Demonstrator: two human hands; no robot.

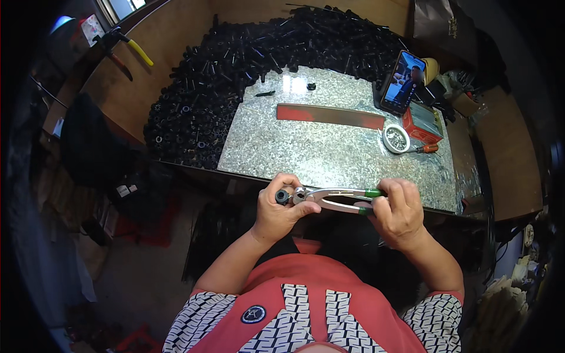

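My left hand is closed around a small black ring-ended plastic part, which shows between thumb and fingers just in front of the table's near edge. Green-handled pincers lie level across the gap between my hands. Their metal jaws meet the black part's right side; whether they bite on it I cannot tell. The fingers of my right hand wrap the green grips, whose ends are hidden in the palm. The two handles stand a little apart.
Black parts are heaped behind and left of the speckled stone slab. On the slab lie a reddish strip, a white bowl of small metal bits, a screwdriver, a red box and a propped phone. Another hand tool hangs at left.
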